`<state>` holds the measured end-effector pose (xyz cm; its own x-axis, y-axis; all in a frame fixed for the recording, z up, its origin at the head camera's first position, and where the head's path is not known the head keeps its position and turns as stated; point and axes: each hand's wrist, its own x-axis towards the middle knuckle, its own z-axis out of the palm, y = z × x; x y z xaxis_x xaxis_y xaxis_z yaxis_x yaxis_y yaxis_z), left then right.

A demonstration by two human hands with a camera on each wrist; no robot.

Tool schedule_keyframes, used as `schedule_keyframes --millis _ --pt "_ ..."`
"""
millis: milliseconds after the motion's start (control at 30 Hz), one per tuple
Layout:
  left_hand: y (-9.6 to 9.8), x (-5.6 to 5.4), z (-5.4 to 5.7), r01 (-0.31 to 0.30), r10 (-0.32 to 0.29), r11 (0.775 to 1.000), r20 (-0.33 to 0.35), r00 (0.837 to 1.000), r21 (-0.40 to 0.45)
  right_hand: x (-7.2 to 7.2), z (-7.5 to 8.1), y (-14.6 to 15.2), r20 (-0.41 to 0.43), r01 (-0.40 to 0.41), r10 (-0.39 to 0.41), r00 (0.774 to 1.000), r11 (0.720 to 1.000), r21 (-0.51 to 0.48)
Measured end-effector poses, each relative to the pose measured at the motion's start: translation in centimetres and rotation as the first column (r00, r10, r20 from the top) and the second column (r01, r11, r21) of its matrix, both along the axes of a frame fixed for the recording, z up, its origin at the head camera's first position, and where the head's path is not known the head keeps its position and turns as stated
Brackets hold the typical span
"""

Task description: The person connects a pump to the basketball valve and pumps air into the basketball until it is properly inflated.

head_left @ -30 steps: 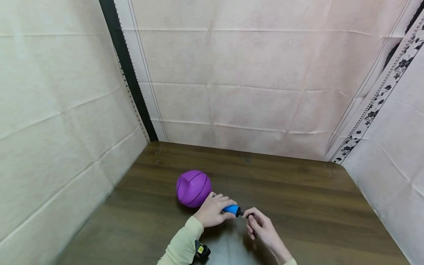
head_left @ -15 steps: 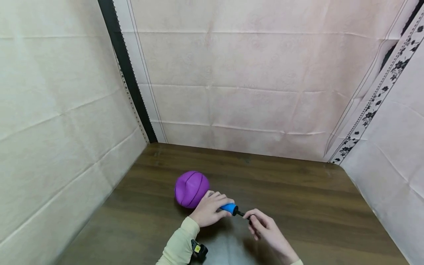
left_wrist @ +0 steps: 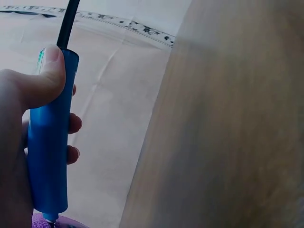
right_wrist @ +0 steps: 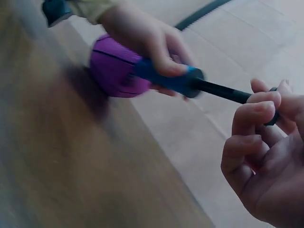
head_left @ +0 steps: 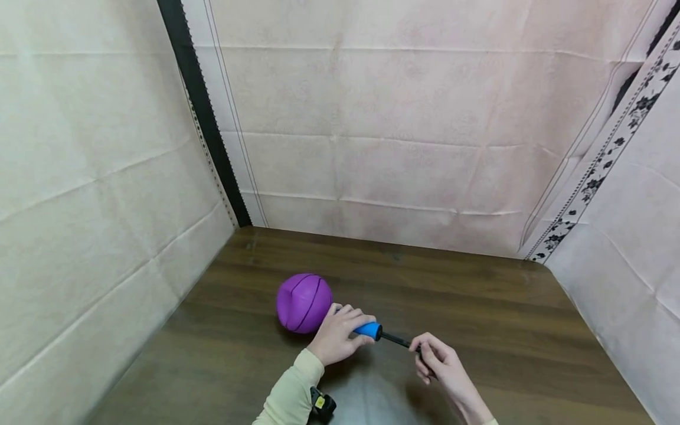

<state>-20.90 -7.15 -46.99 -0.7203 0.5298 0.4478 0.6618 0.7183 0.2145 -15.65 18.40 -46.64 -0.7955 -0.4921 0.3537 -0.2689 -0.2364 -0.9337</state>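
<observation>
A purple ball (head_left: 303, 303) with black lines and a dented side sits on the wooden table. My left hand (head_left: 340, 336) grips the blue barrel of a hand pump (left_wrist: 50, 142), thumb along its upper end. In the left wrist view the barrel's narrow tip meets the purple ball at the bottom edge. My right hand (head_left: 438, 363) pinches the end of the pump's black rod (right_wrist: 223, 91) between thumb and fingers. A long stretch of rod shows between the barrel and that hand.
Brown wood-grain tabletop (head_left: 510, 330) spreads around the hands. Pale creased cloth (head_left: 372, 136) hangs behind and at both sides, with a floral border (head_left: 584, 200) at the right. A black device (head_left: 322, 404) is worn on the left wrist.
My right hand has moved to the right, drawing more of the black rod out of the barrel. The ball and my left hand sit slightly further left in view.
</observation>
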Motion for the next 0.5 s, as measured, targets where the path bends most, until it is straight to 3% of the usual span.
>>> schedule_keyframes --millis 100,267,500 --pt "0.5 0.4 -0.2 0.014 -0.014 1.0 -0.037 0.999 -0.017 -0.5 -0.9 -1.4 -0.011 -0.013 0.013 1.0 1.0 -0.003" --pt "1.0 0.8 -0.4 0.041 -0.043 0.999 -0.068 0.997 -0.03 -0.7 -1.8 -3.3 0.06 0.051 -0.056 0.997 0.995 0.081" --pt "0.3 0.5 -0.4 0.082 -0.081 0.996 -0.047 0.996 0.021 -0.5 -1.3 -2.7 0.096 0.061 -0.089 0.991 0.962 0.266"
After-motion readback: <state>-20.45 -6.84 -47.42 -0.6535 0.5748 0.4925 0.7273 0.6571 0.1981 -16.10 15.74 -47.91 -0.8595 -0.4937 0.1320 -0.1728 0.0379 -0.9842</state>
